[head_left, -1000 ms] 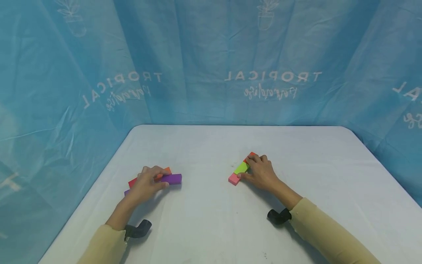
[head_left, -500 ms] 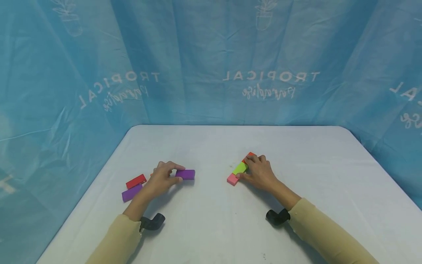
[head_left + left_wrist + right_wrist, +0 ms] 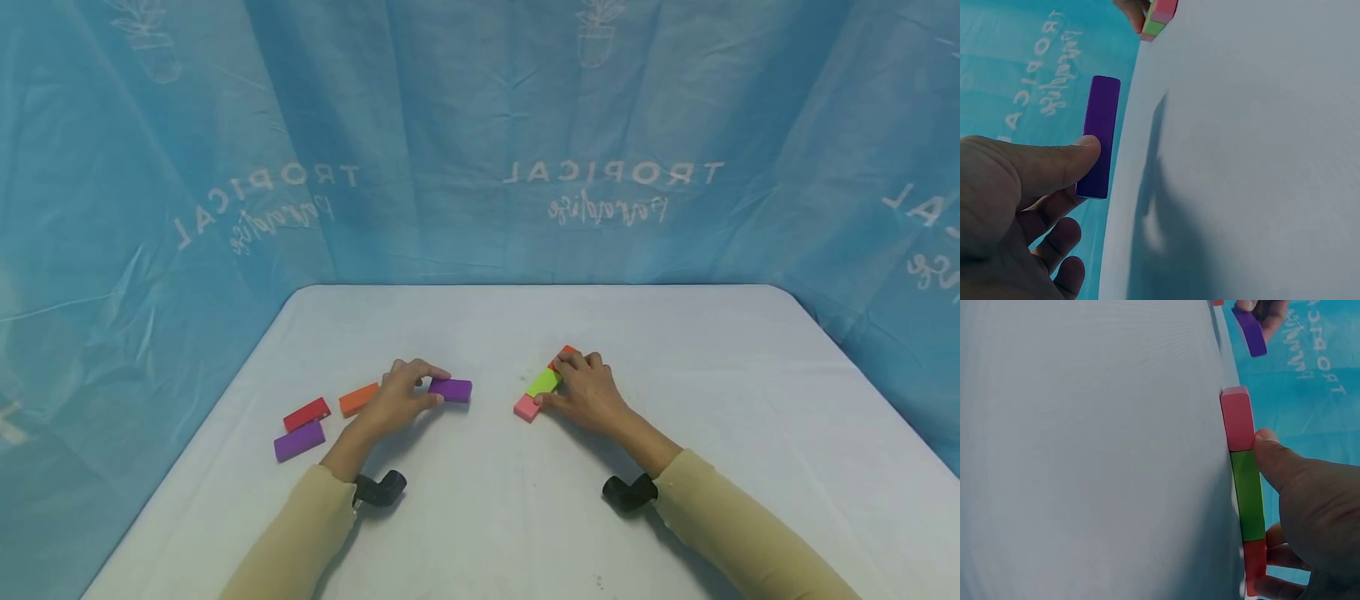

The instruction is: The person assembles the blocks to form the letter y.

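Observation:
My left hand (image 3: 400,398) pinches a purple block (image 3: 452,391) between thumb and fingers. In the left wrist view this purple block (image 3: 1102,119) is held up over its shadow. Right of it, a pink block (image 3: 527,407), a lime green block (image 3: 544,382) and an orange-red block (image 3: 567,353) lie end to end in a slanted row. My right hand (image 3: 590,394) grips this row from its right side. In the right wrist view the thumb touches near the joint of the pink block (image 3: 1237,419) and green block (image 3: 1248,495), and fingers curl at the red block (image 3: 1255,565).
On the left of the white table (image 3: 480,517) lie a red block (image 3: 307,414), an orange block (image 3: 357,400) and a second purple block (image 3: 299,441). The red and second purple blocks lie close together. A blue printed curtain (image 3: 450,125) hangs behind the table.
My left hand has carried the purple block rightward from the group at left, toward the row. The red, orange and other purple blocks now show uncovered. My right hand has stayed on the row.

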Demonstrator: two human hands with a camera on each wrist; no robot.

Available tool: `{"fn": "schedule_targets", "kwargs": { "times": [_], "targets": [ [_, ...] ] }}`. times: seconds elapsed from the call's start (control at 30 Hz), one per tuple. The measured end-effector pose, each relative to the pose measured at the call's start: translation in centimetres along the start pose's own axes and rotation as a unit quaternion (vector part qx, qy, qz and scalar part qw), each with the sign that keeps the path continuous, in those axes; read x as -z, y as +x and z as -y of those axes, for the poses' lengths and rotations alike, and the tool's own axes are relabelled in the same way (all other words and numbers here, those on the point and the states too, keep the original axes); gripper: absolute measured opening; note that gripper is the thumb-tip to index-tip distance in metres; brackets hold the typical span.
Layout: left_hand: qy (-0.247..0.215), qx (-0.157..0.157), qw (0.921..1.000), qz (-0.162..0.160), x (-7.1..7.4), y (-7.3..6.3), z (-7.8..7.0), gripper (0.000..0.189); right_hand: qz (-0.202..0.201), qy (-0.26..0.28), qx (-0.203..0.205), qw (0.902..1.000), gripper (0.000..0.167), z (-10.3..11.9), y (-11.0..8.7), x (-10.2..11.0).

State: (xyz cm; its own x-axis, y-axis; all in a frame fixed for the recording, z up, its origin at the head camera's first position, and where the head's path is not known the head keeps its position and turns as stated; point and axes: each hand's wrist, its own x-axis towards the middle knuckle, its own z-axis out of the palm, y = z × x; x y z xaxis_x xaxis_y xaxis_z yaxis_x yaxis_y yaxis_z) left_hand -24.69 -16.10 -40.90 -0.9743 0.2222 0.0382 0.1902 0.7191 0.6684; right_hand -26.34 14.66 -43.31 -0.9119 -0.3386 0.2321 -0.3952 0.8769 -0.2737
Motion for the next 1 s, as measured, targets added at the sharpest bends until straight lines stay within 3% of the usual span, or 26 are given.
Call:
{"fn": "schedule_targets", "kwargs": {
  "times": [0.23, 0.47, 0.73, 1.0],
  "targets": [
    [-0.030, 0.011, 0.9995, 0.009, -0.8, 1.2, -0.7, 0.034, -0.002, -0.002, 0.001, 1.0000, 0.073, -0.1, 0.0, -0.1],
    [-0.026, 0.006, 0.9995, 0.015, -1.8, 2.5, -1.3, 0.033, -0.005, -0.004, 0.004, 1.0000, 0.074, -0.1, 0.0, 0.0],
    [-0.029, -0.027, 0.9985, 0.037, -2.7, 3.6, -1.9, 0.033, 0.005, -0.005, -0.005, 1.0000, 0.074, -0.1, 0.1, -0.2],
    [-0.022, -0.026, 0.9981, 0.051, -3.6, 4.2, -2.2, 0.034, -0.001, -0.002, -0.001, 1.0000, 0.073, -0.2, 0.1, -0.2]
  ]
}}
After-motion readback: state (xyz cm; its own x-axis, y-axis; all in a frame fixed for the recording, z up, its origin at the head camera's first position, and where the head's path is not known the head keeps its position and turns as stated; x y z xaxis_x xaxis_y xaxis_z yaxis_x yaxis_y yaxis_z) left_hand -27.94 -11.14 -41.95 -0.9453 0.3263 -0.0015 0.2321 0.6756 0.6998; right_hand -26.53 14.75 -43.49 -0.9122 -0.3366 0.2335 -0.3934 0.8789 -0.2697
